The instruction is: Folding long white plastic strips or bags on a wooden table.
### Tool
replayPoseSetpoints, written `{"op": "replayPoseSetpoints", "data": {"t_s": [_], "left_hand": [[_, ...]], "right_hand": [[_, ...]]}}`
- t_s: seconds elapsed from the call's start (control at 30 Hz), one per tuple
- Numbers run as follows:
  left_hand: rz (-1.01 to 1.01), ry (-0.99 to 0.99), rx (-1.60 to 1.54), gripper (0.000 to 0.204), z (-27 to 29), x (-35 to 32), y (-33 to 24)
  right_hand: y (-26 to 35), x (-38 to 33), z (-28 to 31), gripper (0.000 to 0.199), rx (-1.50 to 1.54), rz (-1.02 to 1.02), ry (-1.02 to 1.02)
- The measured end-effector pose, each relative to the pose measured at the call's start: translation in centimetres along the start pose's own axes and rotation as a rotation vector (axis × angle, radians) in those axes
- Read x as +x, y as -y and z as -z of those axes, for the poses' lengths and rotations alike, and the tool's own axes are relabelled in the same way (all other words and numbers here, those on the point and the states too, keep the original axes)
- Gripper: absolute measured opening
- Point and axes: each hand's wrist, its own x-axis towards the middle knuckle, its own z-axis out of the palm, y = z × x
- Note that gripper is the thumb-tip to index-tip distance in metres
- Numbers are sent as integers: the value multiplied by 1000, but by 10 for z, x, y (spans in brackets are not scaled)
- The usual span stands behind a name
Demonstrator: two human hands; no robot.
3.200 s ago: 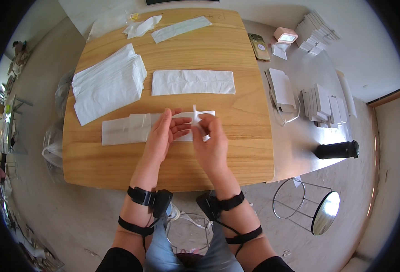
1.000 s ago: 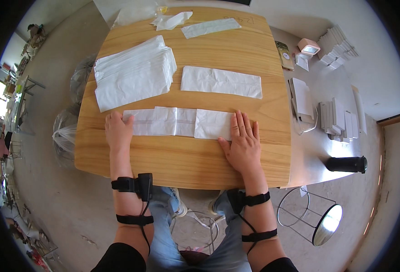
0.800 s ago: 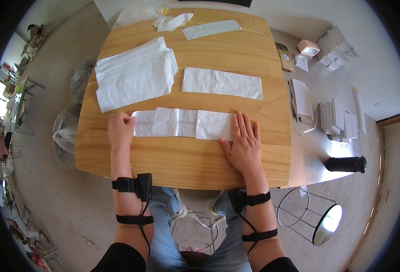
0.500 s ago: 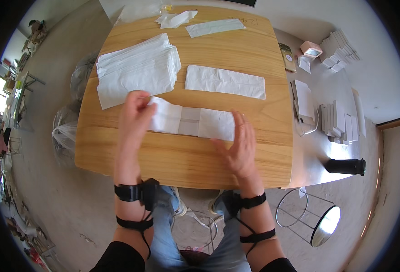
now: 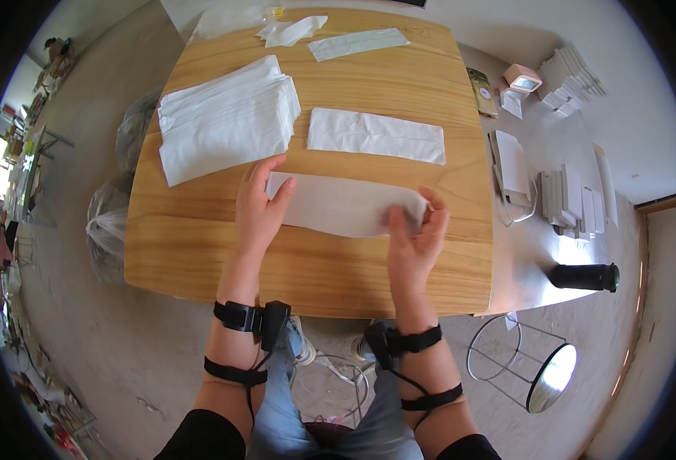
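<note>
Head view: the right hand's fingers are curled round the right end of a folded white strip, pinching it, the thumb on its upper face. The left hand's thumb and index finger stand apart at the strip's left end, the thumb over its face; I cannot tell whether they grip it.

Half a second ago the right hand lies flatter with its fingers extended, and the left hand is farther left, lifting a flap. Now the left hand is nearer the middle, and the strip shows one smooth face where separate flaps and a greyish band show earlier.

The strip is at the near middle of the wooden counter. Beyond it, a second white strip and, to the left, a fanned stack of white sheets keep their places. Farther back are a narrow pale strip and a crumpled white piece. To the right stands a grey side counter bearing a black flask.
</note>
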Motion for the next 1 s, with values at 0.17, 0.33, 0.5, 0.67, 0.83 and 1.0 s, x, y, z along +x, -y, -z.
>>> {"op": "replayPoseSetpoints", "data": {"t_s": [0.17, 0.33, 0.5, 0.67, 0.83, 1.0], "left_hand": [[38, 53, 35, 47, -14, -6, 2], [-94, 97, 74, 51, -32, -10, 8], [-132, 107, 133, 51, -38, -12, 3], [-157, 107, 141, 51, -43, -12, 3], [-172, 115, 168, 51, -47, -13, 0], [-191, 93, 200, 51, -51, -14, 4]], "right_hand": [[-6, 27, 42, 44, -125, -66, -128], [-9, 38, 64, 48, -259, -119, -142], [-11, 43, 73, 52, -438, -154, -161], [-12, 48, 86, 54, -514, -154, -204], [-16, 51, 94, 53, -561, -143, -202], [-18, 53, 97, 56, -586, -146, -216]]}}
